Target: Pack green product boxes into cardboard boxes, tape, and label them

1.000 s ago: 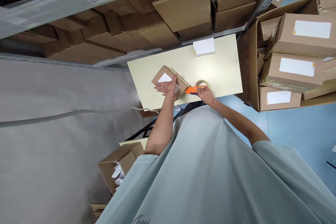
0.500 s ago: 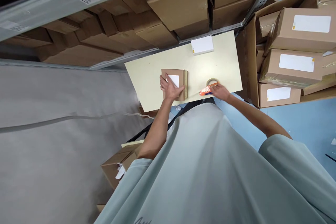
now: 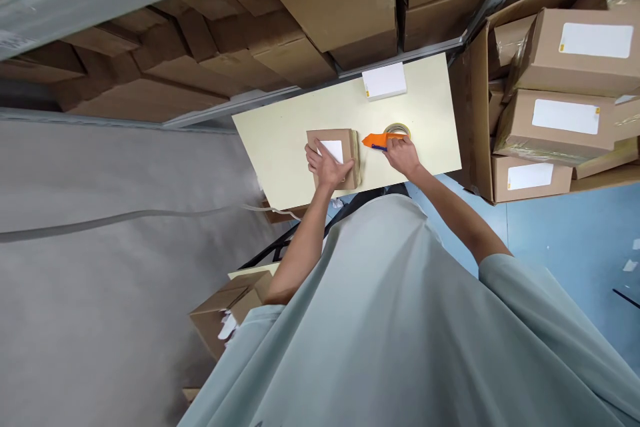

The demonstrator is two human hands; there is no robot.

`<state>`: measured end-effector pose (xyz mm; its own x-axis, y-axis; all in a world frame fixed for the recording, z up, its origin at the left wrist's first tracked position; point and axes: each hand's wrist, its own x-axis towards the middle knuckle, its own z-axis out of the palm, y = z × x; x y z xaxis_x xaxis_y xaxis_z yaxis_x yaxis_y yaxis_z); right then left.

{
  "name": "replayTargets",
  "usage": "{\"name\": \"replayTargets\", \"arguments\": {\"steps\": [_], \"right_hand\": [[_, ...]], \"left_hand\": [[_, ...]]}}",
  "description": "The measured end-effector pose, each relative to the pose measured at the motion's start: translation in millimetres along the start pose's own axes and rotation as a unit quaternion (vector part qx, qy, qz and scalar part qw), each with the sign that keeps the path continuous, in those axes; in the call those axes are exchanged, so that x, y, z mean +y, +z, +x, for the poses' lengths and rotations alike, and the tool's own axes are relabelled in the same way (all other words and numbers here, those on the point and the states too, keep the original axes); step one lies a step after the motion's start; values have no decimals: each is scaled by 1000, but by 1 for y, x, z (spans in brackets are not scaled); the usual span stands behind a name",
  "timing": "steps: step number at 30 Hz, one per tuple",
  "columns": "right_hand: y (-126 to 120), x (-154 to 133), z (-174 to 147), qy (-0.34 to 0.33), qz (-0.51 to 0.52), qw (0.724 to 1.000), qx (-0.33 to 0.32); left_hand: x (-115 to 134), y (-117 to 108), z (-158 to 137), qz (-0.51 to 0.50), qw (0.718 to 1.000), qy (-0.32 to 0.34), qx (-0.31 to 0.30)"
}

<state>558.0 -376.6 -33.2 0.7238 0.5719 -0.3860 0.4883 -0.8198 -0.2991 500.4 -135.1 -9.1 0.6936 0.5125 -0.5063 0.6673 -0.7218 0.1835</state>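
Note:
A small brown cardboard box [image 3: 317, 177] with a white label [image 3: 332, 150] lies on the cream board. My left hand [image 3: 330, 165] is laid over it, its fingers at the box's left edge and thumb at the right, gripping it across the top. Clear tape covers the box's right side. In my right hand [image 3: 403, 155] is an orange tape dispenser [image 3: 375, 140], its pointed front towards the box and a little apart from it. A tape roll [image 3: 397, 127] sits on the dispenser. Some of its handle is hidden by my fingers.
A flat white box [image 3: 385, 81] lies at the back of the cream board [image 3: 430, 113]. Behind it, a metal shelf holds brown boxes [image 3: 340, 0]. To the right stands a large carton [image 3: 473, 113] full of labelled parcels. A cable [image 3: 150, 213] runs along the left.
My right hand has moved left with the tape dispenser, bringing its front closer to the box. My left hand stays on the box. The view has shifted slightly.

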Motion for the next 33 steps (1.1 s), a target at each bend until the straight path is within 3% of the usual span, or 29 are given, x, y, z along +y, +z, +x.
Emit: {"name": "replayTargets", "arguments": {"steps": [3, 8, 14, 18, 20, 22, 27, 30, 33], "right_hand": [[4, -14, 2, 44, 43, 998, 22], [-9, -14, 20, 199, 93, 971, 99], [-59, 5, 36, 154, 100, 969, 166], [-101, -10, 29, 114, 121, 956, 243], [-124, -24, 31, 87, 120, 951, 270], [-150, -39, 40, 62, 106, 951, 285], [-239, -85, 91, 4, 34, 950, 310], [-298, -110, 137, -22, -35, 952, 304], [-342, -128, 185, -33, -68, 955, 287]], "left_hand": [[2, 7, -3, -13, 1000, -23, 17], [3, 13, -4, -36, 999, -20, 30], [4, 8, -5, -78, 997, -4, 31], [11, -13, -12, -149, 989, 4, 26], [18, -33, -11, -198, 978, 25, 56], [30, -62, -4, -245, 960, 86, 106], [65, -168, 31, -310, 878, 264, 254], [82, -232, 56, -312, 842, 334, 286], [90, -276, 78, -306, 837, 358, 278]]}}
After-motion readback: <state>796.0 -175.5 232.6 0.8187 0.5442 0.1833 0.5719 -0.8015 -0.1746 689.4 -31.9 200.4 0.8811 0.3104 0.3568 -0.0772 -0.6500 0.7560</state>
